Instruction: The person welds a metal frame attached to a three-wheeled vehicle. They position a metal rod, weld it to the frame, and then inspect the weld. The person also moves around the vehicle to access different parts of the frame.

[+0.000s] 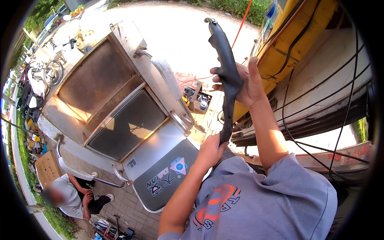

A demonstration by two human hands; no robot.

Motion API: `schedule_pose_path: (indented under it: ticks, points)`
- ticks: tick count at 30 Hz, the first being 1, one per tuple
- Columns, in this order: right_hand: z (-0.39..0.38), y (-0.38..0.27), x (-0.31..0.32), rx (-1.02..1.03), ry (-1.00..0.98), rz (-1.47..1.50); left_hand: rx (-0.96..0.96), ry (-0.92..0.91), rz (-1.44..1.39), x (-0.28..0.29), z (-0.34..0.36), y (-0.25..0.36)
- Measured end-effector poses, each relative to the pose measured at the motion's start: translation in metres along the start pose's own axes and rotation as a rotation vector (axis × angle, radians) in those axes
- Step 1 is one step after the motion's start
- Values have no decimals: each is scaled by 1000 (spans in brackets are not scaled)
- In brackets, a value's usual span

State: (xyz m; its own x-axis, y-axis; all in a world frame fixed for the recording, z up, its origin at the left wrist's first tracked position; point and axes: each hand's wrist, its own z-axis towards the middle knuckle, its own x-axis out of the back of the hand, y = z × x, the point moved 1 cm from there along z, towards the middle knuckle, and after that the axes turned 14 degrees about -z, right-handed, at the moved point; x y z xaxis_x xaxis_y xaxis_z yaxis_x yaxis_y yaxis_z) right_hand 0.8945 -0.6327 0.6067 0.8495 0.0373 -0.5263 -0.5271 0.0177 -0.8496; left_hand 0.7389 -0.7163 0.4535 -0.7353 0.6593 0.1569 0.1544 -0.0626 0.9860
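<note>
Head view, black inner tube (227, 68) upright, both hands gripping

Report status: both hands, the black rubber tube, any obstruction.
Right hand grips black rubber tube mid-length. Left hand holds its lower end. Tube stretched upright, nothing blocking.

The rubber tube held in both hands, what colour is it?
Black, seen best in the head view: rubber tube.

Limp black rubber inner tube (226, 68), upright
</note>
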Motion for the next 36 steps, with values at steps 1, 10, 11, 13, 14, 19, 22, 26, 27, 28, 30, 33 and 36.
schedule_pose_path:
  ticks: [1, 10, 11, 13, 14, 19, 22, 26, 27, 28, 30, 33, 36]
  points:
    - [21, 6, 18, -78, -12, -20, 27, 25, 30, 2, 1, -2]
    - [179, 102, 101, -386, 259, -206, 535, 570, 92, 5, -97, -110]
    - [185, 109, 105, -368, 268, -262, 677, 595, 136, 1, -118, -103]
    - [191, 113, 109, -376, 291, -298, 772, 684, 213, -22, -166, -114]
    - [196, 113, 111, -400, 302, -281, 809, 705, 200, -35, -185, -116]
    - [206, 106, 125, -487, 354, -324, 845, 808, 139, -62, -216, -129]
    - [216, 104, 152, -527, 352, -459, 1031, 759, -53, -34, -210, -132]
    - [250, 137, 235, -615, 497, -556, 952, 735, 138, 41, -167, -106]
    - [252, 143, 245, -656, 542, -513, 904, 825, 89, 57, -151, -97]
    - [250, 149, 257, -700, 595, -471, 857, 906, 40, 76, -131, -83]
    - [250, 170, 303, -743, 610, -410, 745, 1006, 0, 107, -90, -54]
    - [240, 195, 342, -835, 504, -341, 518, 1071, 85, 157, -13, -6]
    - [221, 213, 350, -999, 571, -429, 265, 1110, 201, 214, 75, 53]
